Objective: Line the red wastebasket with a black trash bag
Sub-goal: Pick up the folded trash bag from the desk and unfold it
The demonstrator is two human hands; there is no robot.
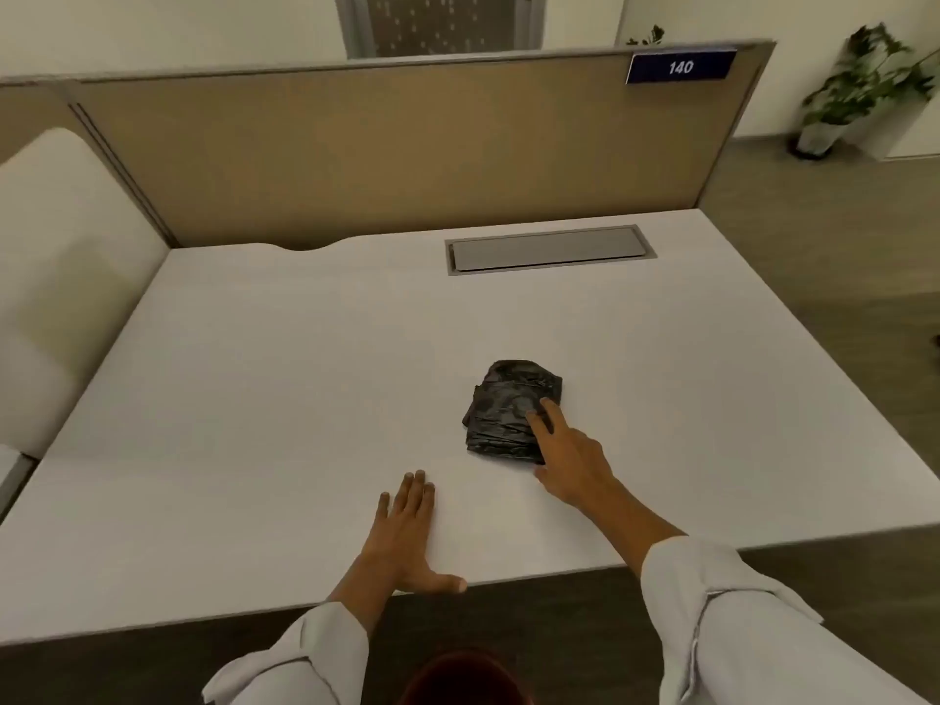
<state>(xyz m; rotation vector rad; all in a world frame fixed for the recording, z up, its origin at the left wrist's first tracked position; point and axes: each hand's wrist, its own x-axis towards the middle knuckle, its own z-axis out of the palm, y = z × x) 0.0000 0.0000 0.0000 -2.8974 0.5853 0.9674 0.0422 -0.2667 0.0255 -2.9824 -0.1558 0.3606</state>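
Observation:
A folded black trash bag lies on the white desk, a little right of centre. My right hand rests on the bag's near right corner, fingers spread on top of it and thumb on the desk beside it. My left hand lies flat and open on the desk near the front edge, holding nothing. At the bottom edge of the view, below the desk front, the rim of the red wastebasket shows on the floor between my sleeves; most of it is cut off.
A tan partition with a blue "140" sign closes the desk's back. A grey cable hatch sits in the desk top. A cream chair stands at the left, and a potted plant at the far right.

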